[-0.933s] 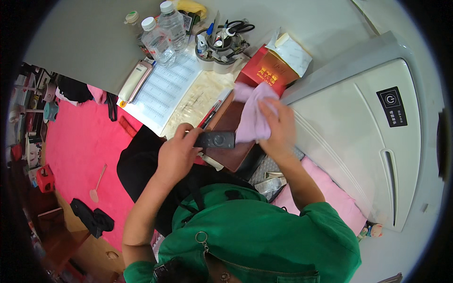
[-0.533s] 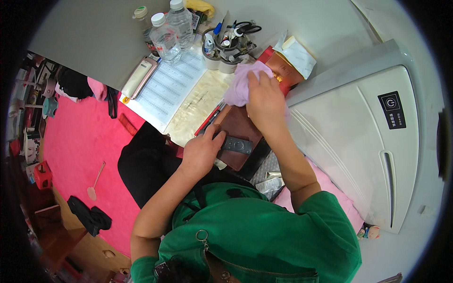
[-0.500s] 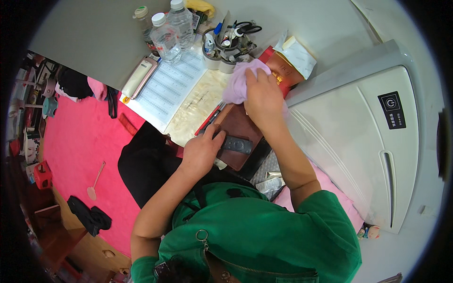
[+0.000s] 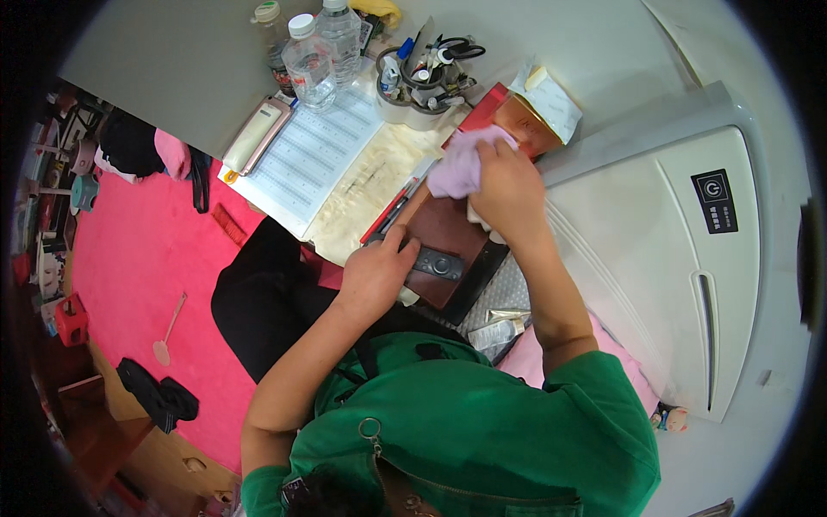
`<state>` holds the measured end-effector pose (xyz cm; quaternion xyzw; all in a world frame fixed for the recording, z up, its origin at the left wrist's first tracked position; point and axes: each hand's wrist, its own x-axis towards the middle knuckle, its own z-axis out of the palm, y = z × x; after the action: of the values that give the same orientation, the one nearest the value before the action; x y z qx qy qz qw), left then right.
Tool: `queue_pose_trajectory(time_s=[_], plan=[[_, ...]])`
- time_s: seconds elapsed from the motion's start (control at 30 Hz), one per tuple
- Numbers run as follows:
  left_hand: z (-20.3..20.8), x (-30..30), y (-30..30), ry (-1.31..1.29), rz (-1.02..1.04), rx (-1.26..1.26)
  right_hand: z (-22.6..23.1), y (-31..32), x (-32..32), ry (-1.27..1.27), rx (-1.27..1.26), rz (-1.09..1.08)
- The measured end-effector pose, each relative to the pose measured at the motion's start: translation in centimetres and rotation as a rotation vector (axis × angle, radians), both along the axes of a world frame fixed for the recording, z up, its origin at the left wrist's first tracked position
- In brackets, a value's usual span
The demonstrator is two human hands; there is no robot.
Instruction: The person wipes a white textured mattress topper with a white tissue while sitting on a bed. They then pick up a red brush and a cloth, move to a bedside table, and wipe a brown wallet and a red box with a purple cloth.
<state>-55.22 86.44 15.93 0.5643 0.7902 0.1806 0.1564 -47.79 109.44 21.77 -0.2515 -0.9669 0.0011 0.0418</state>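
A pink cloth [image 4: 457, 168], bunched up, sits at the far end of a brown leather-look case [image 4: 448, 237] near the front edge of the pale surface [image 4: 362, 185], pressed down under the person's right hand [image 4: 508, 189], whose fingers are curled over the cloth and gripping it. The left hand [image 4: 375, 274] rests at the near end of the same case, fingers bent and partly spread, thumb and fingertips closed on a small black remote control [image 4: 438, 263] that lies across the case's lower edge. Just left of the case, a red pen [image 4: 388, 211] lies slanted on the surface. Beyond the cloth stands a red box [image 4: 508, 116] with a folded white paper packet [image 4: 551, 99] on top of it. Further back, a round holder [image 4: 418, 95] is crowded with scissors and pens, and two clear plastic bottles [image 4: 319, 47] stand beside it. A printed sheet [image 4: 314, 155] covers the left part of the surface, with a cream-coloured pouch [image 4: 254, 133] at its edge. To the right, a large white appliance [image 4: 672, 250] stands against the surface. The person wears a green shirt [image 4: 465, 439]; pink floor [image 4: 146, 258] shows below left.
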Motion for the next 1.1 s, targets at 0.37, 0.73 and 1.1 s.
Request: queue_pose_trajectory(time_s=[0.37,0.73,1.1], plan=[[0.2,-0.4,-1.4,-0.012,0.036,-0.013,-0.8,-1.0,3.7,-0.034,-0.023,-0.048],[2.8,-0.7,-1.7,-0.047,0.17,-0.03,1.6,1.5,-4.2,0.091,-0.077,0.054],[2.6,-2.1,-3.3,-0.117,0.301,0.109,-1.8,-1.5,6.2,0.191,-0.096,0.096]])
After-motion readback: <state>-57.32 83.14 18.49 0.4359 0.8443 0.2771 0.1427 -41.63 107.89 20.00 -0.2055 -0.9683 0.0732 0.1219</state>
